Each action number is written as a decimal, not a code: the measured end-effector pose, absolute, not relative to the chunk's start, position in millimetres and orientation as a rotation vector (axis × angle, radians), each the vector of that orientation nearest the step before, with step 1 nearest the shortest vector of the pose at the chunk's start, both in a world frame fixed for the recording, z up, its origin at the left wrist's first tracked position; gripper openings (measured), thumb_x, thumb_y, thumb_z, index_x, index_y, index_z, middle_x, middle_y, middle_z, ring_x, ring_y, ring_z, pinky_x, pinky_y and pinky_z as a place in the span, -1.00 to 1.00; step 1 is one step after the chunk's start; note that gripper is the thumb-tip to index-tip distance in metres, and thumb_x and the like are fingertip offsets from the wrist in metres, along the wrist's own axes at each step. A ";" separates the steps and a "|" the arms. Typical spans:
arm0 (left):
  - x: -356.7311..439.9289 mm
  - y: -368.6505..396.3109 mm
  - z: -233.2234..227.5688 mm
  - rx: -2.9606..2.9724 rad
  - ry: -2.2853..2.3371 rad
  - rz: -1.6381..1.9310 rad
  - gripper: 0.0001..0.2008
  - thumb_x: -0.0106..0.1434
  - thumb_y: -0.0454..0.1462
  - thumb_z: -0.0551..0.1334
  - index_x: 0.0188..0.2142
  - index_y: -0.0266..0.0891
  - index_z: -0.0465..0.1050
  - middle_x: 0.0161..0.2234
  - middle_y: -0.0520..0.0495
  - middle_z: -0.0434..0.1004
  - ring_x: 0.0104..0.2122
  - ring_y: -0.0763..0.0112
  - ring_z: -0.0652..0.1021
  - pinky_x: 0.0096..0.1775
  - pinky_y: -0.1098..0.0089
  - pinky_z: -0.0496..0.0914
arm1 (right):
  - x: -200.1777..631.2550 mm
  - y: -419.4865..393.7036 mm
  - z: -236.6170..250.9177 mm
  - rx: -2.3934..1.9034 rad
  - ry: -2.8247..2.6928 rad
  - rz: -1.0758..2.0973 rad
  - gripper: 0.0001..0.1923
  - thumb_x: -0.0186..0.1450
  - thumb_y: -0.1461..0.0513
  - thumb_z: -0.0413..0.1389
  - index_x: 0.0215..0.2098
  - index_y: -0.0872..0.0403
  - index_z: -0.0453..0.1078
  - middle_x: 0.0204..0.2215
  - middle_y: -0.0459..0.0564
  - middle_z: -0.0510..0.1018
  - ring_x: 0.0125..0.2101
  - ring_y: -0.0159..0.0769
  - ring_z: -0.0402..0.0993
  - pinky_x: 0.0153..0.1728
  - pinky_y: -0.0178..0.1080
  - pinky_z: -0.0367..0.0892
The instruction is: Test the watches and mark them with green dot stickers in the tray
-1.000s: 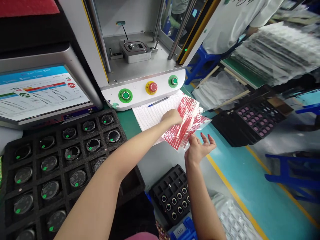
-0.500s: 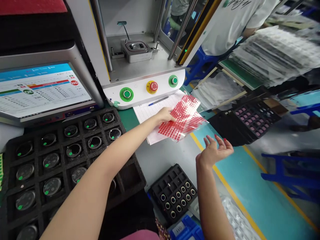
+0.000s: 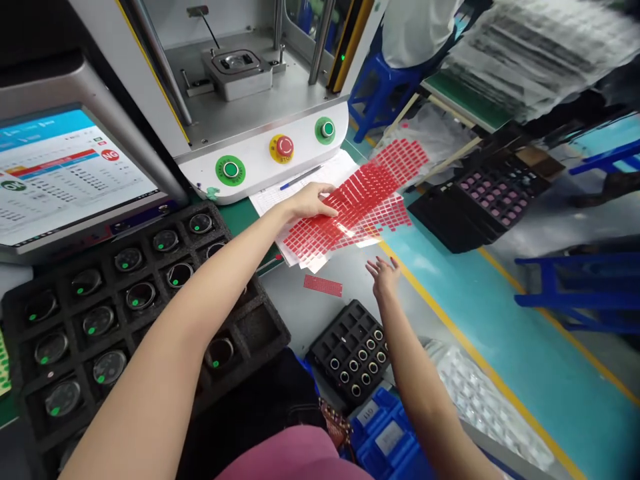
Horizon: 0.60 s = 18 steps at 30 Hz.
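Note:
My left hand [image 3: 309,201] grips the near edge of a clear sheet of red stickers [image 3: 370,190] and holds it lifted above more such sheets and a paper form [image 3: 273,198]. My right hand [image 3: 383,275] is open, palm down, fingers spread, below the sheets and to the right of a small red sticker strip [image 3: 323,285] lying on the grey table. It holds nothing.
A white press machine [image 3: 260,143] with green and red buttons stands behind. A monitor [image 3: 65,173] is at left, a black foam tray of round parts [image 3: 120,293] below it. A small black tray of rings [image 3: 353,353] sits near my right forearm. A person sits beyond.
My left hand has raised a sticker sheet, uncovering a small red strip on the table. My right hand dropped from palm-up at the right to palm-down near that strip. The view tilted down.

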State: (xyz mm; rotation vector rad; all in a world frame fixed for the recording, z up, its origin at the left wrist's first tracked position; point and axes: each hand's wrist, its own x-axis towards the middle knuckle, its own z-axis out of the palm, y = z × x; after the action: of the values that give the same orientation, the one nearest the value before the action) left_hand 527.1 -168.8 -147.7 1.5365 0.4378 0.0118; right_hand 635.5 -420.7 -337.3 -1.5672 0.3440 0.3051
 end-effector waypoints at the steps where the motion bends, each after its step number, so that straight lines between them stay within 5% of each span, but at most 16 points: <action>1: 524.1 -168.3 -143.5 1.546 0.410 0.001 -0.54 -0.01 -0.53 0.40 -0.07 -0.42 0.49 -0.13 -0.24 0.60 -0.12 0.20 0.59 0.03 0.18 0.44 | 631.2 -434.8 -339.5 -1.578 0.359 0.305 -0.63 0.41 0.12 0.14 0.11 0.12 0.34 -0.01 0.08 0.48 -0.12 -0.23 0.51 -0.13 -0.10 0.51; 6: 495.1 -166.6 -114.8 1.559 0.303 0.025 -0.54 0.00 -0.47 0.40 -0.05 -0.41 0.50 -0.08 -0.26 0.59 -0.08 0.19 0.58 0.04 0.15 0.41 | 608.2 -478.3 -348.7 -1.602 0.413 0.321 -0.65 0.41 0.13 0.14 0.09 0.13 0.35 -0.04 0.06 0.49 -0.16 -0.26 0.52 -0.17 -0.13 0.52; 18: 335.7 -203.2 -24.2 1.465 0.632 0.075 -0.77 0.00 -0.50 0.41 -0.31 -0.33 0.56 -0.37 0.00 0.64 -0.40 0.45 0.57 -0.25 0.41 0.43 | 563.2 -455.4 -316.9 -1.458 0.316 0.428 -0.65 0.42 0.13 0.13 0.10 0.13 0.32 -0.11 0.03 0.49 -0.26 -0.33 0.51 -0.28 -0.22 0.51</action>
State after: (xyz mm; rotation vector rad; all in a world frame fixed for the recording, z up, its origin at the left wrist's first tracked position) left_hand 335.7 -203.2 -24.2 1.4647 0.6322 0.0746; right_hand 563.2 -455.4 -316.9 -1.4576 0.3163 0.4282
